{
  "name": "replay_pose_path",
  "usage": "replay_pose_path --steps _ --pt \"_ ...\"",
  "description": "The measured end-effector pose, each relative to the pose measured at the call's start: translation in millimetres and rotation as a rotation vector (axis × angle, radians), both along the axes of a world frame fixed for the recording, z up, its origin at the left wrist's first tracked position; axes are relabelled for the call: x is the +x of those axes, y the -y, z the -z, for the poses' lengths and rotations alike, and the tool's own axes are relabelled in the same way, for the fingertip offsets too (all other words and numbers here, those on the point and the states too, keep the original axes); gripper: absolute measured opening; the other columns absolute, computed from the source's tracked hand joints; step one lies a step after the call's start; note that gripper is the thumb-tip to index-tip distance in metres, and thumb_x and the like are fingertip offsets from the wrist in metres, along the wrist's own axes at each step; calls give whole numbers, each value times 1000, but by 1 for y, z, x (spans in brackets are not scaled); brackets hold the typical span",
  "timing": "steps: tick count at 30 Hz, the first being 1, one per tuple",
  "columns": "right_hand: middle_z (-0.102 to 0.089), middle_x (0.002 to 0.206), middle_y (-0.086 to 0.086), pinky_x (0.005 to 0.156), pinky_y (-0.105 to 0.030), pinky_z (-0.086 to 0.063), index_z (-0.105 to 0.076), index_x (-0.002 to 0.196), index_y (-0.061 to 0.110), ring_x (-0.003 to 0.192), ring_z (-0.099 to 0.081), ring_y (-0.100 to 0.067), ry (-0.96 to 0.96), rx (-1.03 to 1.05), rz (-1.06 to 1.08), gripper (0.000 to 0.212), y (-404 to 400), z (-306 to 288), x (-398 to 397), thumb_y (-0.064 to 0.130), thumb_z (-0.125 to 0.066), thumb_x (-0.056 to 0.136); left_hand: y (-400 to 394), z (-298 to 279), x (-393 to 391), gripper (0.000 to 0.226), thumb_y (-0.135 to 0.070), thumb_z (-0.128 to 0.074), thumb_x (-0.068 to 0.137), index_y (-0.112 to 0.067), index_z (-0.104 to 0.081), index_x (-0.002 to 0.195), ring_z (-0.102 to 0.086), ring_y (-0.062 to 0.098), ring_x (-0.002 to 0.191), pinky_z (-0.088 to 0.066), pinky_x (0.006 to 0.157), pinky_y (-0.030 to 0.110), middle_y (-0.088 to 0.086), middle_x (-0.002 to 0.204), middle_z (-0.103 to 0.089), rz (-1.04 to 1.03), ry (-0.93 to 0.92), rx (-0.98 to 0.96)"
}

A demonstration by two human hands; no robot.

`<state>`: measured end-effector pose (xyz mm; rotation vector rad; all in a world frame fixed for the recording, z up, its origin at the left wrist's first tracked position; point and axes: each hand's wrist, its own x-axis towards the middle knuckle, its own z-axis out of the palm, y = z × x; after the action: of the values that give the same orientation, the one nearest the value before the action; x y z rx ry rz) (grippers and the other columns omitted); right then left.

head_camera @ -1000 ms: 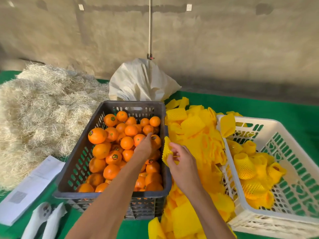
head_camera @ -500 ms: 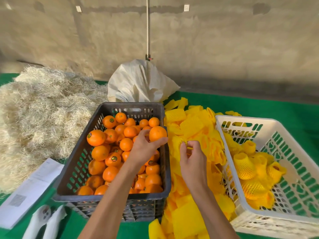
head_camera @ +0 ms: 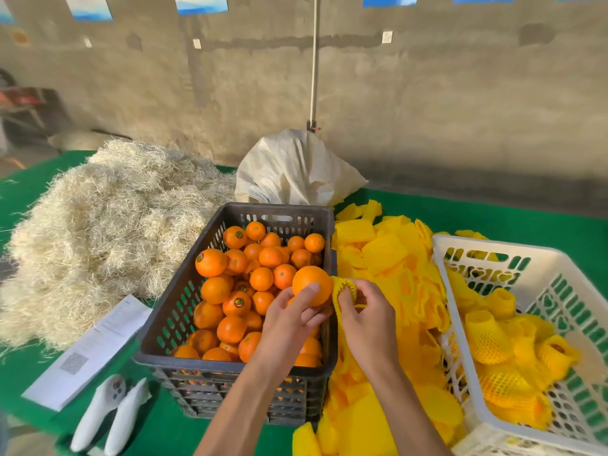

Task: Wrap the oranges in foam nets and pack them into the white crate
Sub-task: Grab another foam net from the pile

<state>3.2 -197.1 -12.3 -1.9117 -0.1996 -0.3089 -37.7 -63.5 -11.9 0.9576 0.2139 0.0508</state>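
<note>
Green cloth covers the table, and a grey wall stands behind it. On the cloth sits a dark crate full of bare oranges. Beside it lies a heap of yellow foam nets, and then comes the white crate, which has some wrapped oranges in it.

The left hand holds one orange up over the right side of the dark crate. Its fingers curl round the fruit from below. The right hand pinches a foam net right next to the orange, so that net and fruit touch or almost touch. The net's mouth looks partly open, but it is hard to tell how wide from here.

The job now looks to be getting the orange into the net. To do it well, the right-hand fingers should stretch the mouth wide first, wider than the fruit. Then the left hand can push the orange straight in, not at a slant, so the rim does not fold under. The left fingers will need to slide back as the net comes over them. The foam is soft and can tear, so pull gently. Once the net covers the fruit all round, it can go into the white crate beside the others.
</note>
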Motion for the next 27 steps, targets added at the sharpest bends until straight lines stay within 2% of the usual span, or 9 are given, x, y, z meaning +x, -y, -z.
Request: replay_pose_path --steps 5,8,10,14,16,19,21,24,27 --pt "-66 114 0 76 -21 -47 -65 118 16 101 -63 -17 107 -203 67 20 -3 -2 -1 25 -57 102 -1 -7 -10 69 -44 -83 82 -5 -62 135 -63 31 129 -48 113 49 15 135 -69 19 -11 48" --pt "-67 116 -3 72 -29 -50 -64 118 15 100 -65 -22 153 -291 73 22 -1 -5 -2 25 -62 99 2 -10 -17 75 -53 -75 84 -15 -52 145 -60 28 134 -47 113 47 10 142 -64 102 6 22" --pt "-69 108 -5 70 -35 -51 -66 111 14 94 -66 -25 149 -277 43 18 0 -4 -1 16 -70 93 4 -14 -21 79 -54 -68 89 -14 -44 153 -56 26 138 -45 113 41 10 148 -59 173 28 6" --pt "-65 91 -1 67 -29 -41 -67 96 14 83 -61 -21 75 -201 -59 17 -2 -2 0 6 -76 83 10 -22 -21 86 -60 -70 83 -15 -46 153 -58 18 136 -42 112 36 3 146 -62 177 -27 110" --pt "-64 98 1 73 -25 -45 -70 106 14 90 -61 -17 32 -184 -128 18 0 -3 2 10 -74 88 8 -21 -20 83 -61 -69 84 -15 -50 150 -61 16 132 -44 107 34 2 142 -66 137 -61 122" --pt "-65 107 6 75 -7 -43 -71 119 21 96 -60 -1 26 -129 -192 21 11 -6 6 23 -63 100 0 -14 -19 82 -57 -73 82 -10 -55 146 -63 22 130 -44 109 37 10 138 -68 78 -71 44" --pt "-65 107 6 76 -11 -48 -72 118 22 97 -61 -1 26 -102 -218 21 15 -9 7 26 -59 101 -3 -13 -19 75 -54 -79 76 -12 -63 136 -67 25 124 -48 106 40 12 132 -71 27 -71 42" --pt "-66 112 4 80 -31 -58 -71 118 18 97 -65 -12 40 -56 -124 22 19 -15 8 28 -58 102 0 -12 -21 56 -57 -85 66 -14 -82 101 -75 19 105 -56 92 34 5 108 -80 -57 -94 313" --pt "-64 108 1 76 -20 -54 -69 119 11 94 -63 -12 233 -147 -125 23 18 -20 1 23 -58 102 6 -12 -22 64 -72 -78 64 -11 -77 83 -58 14 65 -45 63 34 2 68 -64 -197 -95 742"
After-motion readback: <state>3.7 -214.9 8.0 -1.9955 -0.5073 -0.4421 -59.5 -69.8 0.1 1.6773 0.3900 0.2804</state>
